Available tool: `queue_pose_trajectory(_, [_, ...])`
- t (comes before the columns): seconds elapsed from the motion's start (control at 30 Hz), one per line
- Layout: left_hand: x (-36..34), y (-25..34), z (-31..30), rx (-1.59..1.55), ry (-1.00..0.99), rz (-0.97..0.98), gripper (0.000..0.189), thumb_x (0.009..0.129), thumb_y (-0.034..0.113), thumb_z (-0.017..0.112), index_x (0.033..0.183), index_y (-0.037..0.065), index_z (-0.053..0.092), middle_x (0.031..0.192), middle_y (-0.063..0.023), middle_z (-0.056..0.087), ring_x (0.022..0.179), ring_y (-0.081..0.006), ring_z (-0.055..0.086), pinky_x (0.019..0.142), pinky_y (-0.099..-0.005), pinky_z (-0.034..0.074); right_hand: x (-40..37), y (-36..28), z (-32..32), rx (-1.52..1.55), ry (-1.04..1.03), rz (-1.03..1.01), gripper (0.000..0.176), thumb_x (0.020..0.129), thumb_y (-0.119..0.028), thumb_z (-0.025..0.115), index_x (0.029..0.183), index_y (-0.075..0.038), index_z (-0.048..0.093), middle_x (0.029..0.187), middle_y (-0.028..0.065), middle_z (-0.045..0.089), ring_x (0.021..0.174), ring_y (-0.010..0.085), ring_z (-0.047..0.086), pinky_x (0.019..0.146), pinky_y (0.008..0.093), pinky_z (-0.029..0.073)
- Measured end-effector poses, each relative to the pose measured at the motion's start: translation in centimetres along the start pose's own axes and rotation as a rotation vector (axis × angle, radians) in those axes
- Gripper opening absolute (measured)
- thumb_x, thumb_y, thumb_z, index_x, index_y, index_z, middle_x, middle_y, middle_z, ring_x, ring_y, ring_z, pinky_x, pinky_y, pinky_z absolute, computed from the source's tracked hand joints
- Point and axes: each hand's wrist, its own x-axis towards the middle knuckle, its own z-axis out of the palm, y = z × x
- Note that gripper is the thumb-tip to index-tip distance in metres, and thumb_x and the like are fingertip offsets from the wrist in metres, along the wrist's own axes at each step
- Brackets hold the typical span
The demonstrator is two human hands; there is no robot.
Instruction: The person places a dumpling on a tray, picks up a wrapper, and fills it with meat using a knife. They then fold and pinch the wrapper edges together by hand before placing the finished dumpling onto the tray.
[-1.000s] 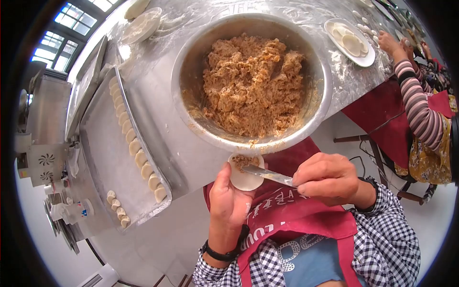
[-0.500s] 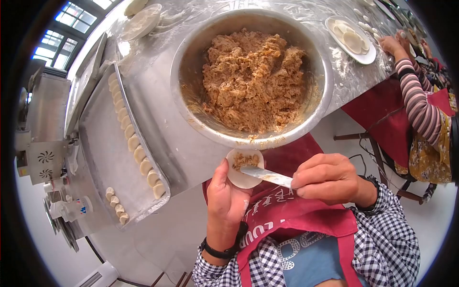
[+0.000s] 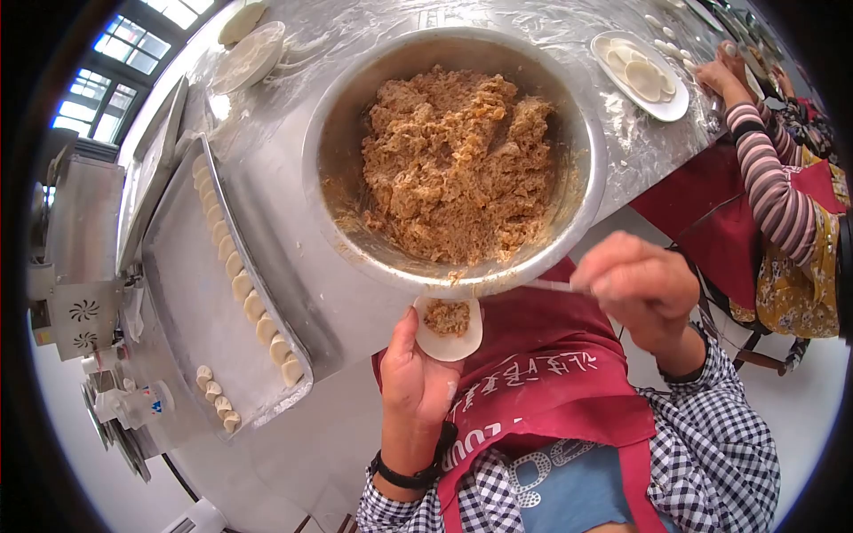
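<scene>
My left hand (image 3: 418, 382) holds a round dough wrapper (image 3: 453, 345) just below the front rim of a large metal bowl. A patch of brown filling (image 3: 446, 317) lies on the wrapper. My right hand (image 3: 644, 282), somewhat blurred, is closed round the handle of a thin metal spatula (image 3: 553, 285), whose far end is hidden at the bowl's rim. The metal bowl (image 3: 591, 169) holds a big mound of brown minced filling (image 3: 462, 160).
Left of the bowl, a metal tray (image 3: 191, 275) carries a row of dumplings and a few smaller ones. A white plate of wrappers (image 3: 671, 108) lies at upper right, near a co-worker's hands (image 3: 724, 78). Another plate (image 3: 249, 58) is at upper left.
My right hand and the spatula have moved away from the wrapper, up and to the right. The filling stays on the wrapper in my left hand. The view has shifted slightly.
</scene>
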Motion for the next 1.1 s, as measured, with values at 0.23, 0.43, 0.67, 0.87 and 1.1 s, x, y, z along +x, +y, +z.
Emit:
queue_pose_trajectory(0.23, [0.4, -0.3, 1.4, 0.225, 0.138, 0.038, 0.042, 0.097, 0.024, 0.029, 0.130, -0.002, 0.032, 0.130, -0.0173, 0.042, 0.119, -0.0314, 0.043, 0.101, -0.0456, 0.035, 2.8, 1.6, -0.6, -0.192, -0.186, 0.039, 0.011, 0.076, 0.003, 0.063, 0.086, 0.001, 0.060, 0.084, 0.0133, 0.063, 0.076, 0.0237, 0.063, 0.065, 0.0287, 0.050])
queue_pose_trajectory(0.43, [0.6, -0.3, 1.5, 0.222, 0.140, 0.059, 0.042, 0.096, 0.023, 0.030, 0.131, -0.001, 0.032, 0.132, -0.0175, 0.040, 0.121, -0.0317, 0.041, 0.103, -0.0463, 0.033, 2.2, 2.2, -0.2, 0.015, -0.087, 0.102, 0.010, 0.077, 0.006, 0.060, 0.087, 0.002, 0.061, 0.087, 0.0137, 0.064, 0.077, 0.0223, 0.062, 0.067, 0.0294, 0.050])
queue_pose_trajectory(0.67, [0.2, -0.5, 1.6, 0.172, 0.115, 0.068, 0.042, 0.096, 0.023, 0.032, 0.130, -0.002, 0.033, 0.133, -0.0180, 0.040, 0.121, -0.0318, 0.041, 0.103, -0.0459, 0.032, -0.7, 1.0, 1.0, 0.341, 0.078, 0.161, 0.009, 0.082, 0.001, 0.060, 0.091, 0.003, 0.059, 0.086, 0.0198, 0.063, 0.078, 0.0231, 0.062, 0.066, 0.0296, 0.051])
queue_pose_trajectory(0.87, [-0.4, 0.0, 0.1, 0.091, 0.048, 0.035, 0.040, 0.096, 0.023, 0.031, 0.127, -0.003, 0.036, 0.129, -0.0180, 0.044, 0.119, -0.0318, 0.043, 0.103, -0.0449, 0.033, -1.3, 0.6, 1.8, 0.133, -0.054, 0.010, 0.010, 0.081, 0.002, 0.061, 0.090, 0.003, 0.058, 0.086, 0.0193, 0.062, 0.077, 0.0245, 0.062, 0.065, 0.0304, 0.051])
queue_pose_trajectory(1.1, [-1.0, 0.0, 0.4, 0.210, 0.108, 0.085, 0.040, 0.096, 0.022, 0.029, 0.126, -0.004, 0.037, 0.127, -0.0179, 0.045, 0.118, -0.0304, 0.044, 0.101, -0.0448, 0.035, -2.2, 1.1, 3.3, -0.203, -0.276, -0.305, 0.018, 0.066, -0.003, 0.066, 0.083, 0.002, 0.062, 0.088, 0.0140, 0.063, 0.078, 0.0267, 0.062, 0.065, 0.0316, 0.053])
